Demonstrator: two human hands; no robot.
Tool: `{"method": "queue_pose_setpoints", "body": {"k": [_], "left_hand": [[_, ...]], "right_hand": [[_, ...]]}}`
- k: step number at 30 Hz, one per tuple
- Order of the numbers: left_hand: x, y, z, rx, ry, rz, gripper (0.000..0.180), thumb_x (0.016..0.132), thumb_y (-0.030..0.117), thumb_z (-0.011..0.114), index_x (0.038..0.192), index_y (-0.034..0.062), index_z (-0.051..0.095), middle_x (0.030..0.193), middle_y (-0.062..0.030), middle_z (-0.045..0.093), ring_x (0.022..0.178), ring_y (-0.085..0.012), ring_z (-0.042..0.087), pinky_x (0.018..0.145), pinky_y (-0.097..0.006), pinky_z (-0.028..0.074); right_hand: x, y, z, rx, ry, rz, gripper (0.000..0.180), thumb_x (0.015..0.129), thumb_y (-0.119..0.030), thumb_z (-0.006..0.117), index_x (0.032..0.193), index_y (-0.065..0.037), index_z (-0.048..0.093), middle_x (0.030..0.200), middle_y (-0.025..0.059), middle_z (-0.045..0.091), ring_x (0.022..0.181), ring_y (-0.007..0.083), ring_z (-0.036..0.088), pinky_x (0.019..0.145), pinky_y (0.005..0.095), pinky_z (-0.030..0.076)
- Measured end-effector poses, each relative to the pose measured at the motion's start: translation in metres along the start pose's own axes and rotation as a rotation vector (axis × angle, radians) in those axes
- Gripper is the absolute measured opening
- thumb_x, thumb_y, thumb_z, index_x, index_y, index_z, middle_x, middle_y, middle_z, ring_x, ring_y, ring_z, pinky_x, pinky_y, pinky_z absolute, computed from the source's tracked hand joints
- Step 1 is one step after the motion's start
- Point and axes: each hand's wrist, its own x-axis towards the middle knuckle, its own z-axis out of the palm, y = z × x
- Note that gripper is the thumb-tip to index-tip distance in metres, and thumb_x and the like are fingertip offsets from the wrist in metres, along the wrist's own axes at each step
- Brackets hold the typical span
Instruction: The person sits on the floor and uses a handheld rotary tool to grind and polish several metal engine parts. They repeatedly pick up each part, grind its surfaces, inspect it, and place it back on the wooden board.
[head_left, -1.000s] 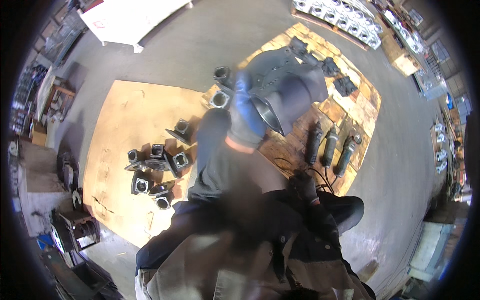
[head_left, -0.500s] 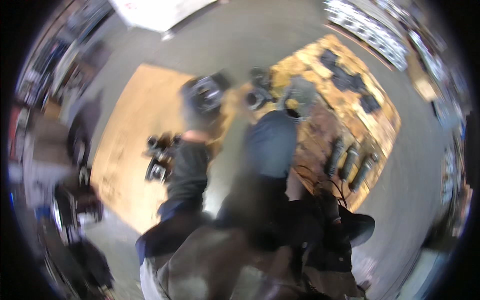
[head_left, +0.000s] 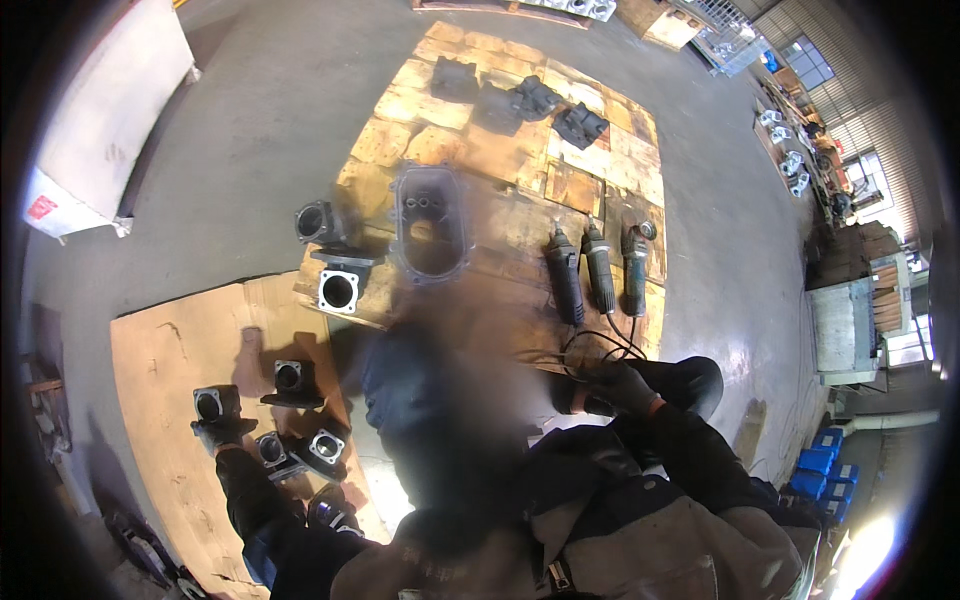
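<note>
My left hand (head_left: 222, 432), in a dark glove, reaches out to the lower left and closes on a small flanged metal casting (head_left: 212, 404) standing on a plywood sheet (head_left: 160, 350). More castings of the same kind (head_left: 300, 445) cluster just to its right. My right hand (head_left: 620, 386), in a black glove, rests by my knee next to a loop of black cable (head_left: 600, 350); its fingers are hard to make out. A large oval metal housing (head_left: 430, 225) lies on the wooden pallet (head_left: 520, 190) ahead. A dark blurred shape hides the middle of the view.
Three angle grinders (head_left: 598, 270) lie side by side on the pallet's right part. Two flanged castings (head_left: 335, 270) sit at its left edge and dark parts (head_left: 540, 100) at its far end. A white bench (head_left: 90, 120) stands far left, blue crates (head_left: 825, 455) at right.
My left arm was stretched up to the large housing a second ago; it has swung down and left to the small castings. The housing now lies on the pallet. The view shifted.
</note>
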Motion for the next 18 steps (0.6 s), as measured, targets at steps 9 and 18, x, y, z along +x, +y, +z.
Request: {"method": "queue_pose_setpoints", "body": {"k": [9, 18], "left_hand": [[-0.009, 0.023, 0.053, -0.617, -0.063, -0.424, 0.082, 0.085, 0.048, 0.072, 0.149, 0.0055, 0.045, 0.147, -0.0137, 0.058, 0.135, -0.0277, 0.051, 0.109, -0.045, 0.04], [-0.123, 0.14, -0.122, -1.613, 0.652, 0.094, 0.058, 0.098, 0.019, 0.071, 0.145, -0.0069, 0.049, 0.143, -0.0194, 0.058, 0.131, -0.0254, 0.057, 0.103, -0.038, 0.051]], "right_hand": [[0.018, 0.019, -0.004, -0.573, -0.114, -0.119, 0.032, 0.094, -0.025, 0.068, 0.125, -0.02, 0.072, 0.121, 0.0084, 0.072, 0.114, 0.0276, 0.069, 0.094, 0.0383, 0.057], [0.143, 0.026, 0.05, -0.14, 0.125, -0.014, 0.061, 0.089, -0.034, 0.078, 0.14, -0.008, 0.057, 0.116, 0.0183, 0.07, 0.109, 0.0328, 0.069, 0.088, 0.042, 0.058]]}}
